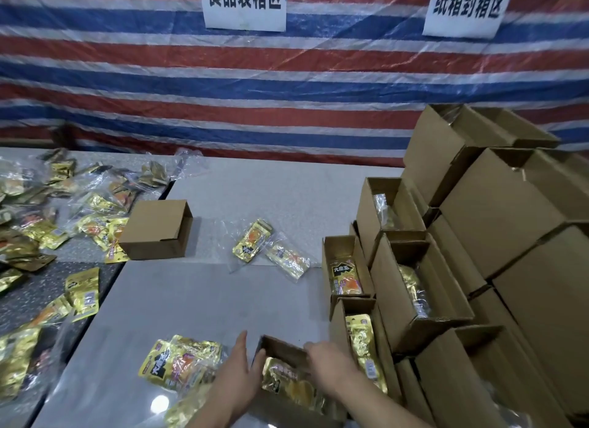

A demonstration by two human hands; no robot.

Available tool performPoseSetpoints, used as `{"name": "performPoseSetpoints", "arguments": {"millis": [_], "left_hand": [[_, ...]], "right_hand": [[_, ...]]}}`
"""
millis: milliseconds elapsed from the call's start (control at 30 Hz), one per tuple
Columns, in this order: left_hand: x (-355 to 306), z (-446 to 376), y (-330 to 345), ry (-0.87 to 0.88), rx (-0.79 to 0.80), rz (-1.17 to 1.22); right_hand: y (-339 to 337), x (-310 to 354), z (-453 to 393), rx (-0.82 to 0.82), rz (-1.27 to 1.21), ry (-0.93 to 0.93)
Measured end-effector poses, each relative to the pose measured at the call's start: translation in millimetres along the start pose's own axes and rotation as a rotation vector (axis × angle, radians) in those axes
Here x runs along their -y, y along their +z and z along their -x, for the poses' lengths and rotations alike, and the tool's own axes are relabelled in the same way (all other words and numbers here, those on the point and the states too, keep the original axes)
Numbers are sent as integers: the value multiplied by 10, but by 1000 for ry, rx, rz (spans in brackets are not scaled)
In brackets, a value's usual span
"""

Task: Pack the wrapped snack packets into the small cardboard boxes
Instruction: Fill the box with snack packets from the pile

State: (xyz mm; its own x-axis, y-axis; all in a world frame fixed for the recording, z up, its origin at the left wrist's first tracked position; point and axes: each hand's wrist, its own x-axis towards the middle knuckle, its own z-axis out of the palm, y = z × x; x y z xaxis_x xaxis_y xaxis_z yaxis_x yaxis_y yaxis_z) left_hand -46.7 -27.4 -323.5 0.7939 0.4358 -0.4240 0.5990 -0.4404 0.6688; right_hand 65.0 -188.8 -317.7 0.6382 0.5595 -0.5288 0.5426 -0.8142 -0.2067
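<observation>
A gold snack packet (pixel 288 383) lies inside the open small box (pixel 280 348) at the near table (pixel 223 300) edge. The left hand (pixel 237 368) presses flat, fingers straight, against the box's left wall; the right hand (pixel 325 362) curls over its far rim. Right of the box, stacked boxes (pixel 478 236) hold packets, one reading "大唐玉". Wall signs (pixel 243 0) beyond the box read "食品装箱区" and "纸箱封箱区".

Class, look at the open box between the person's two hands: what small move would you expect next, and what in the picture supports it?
Probably press the gold packet flat into the small box. The packet already lies inside it, the left hand touches the box's left wall, and the right hand is at its far rim. It would then likely join the filled boxes stacked on the right.
</observation>
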Motion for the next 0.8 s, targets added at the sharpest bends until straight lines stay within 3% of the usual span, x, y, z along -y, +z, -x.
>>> {"name": "performPoseSetpoints", "arguments": {"millis": [100,267,533,800], "left_hand": [[22,222,115,-91,-143,175],[0,353,339,-220,15,352],[-100,232,290,-103,48,191],[253,660,427,-148,257,125]], "right_hand": [[103,14,45,-47,-62,33],[271,120,205,-117,-279,57],[290,212,273,-41,-504,152],[789,149,854,74,-617,266]]}}
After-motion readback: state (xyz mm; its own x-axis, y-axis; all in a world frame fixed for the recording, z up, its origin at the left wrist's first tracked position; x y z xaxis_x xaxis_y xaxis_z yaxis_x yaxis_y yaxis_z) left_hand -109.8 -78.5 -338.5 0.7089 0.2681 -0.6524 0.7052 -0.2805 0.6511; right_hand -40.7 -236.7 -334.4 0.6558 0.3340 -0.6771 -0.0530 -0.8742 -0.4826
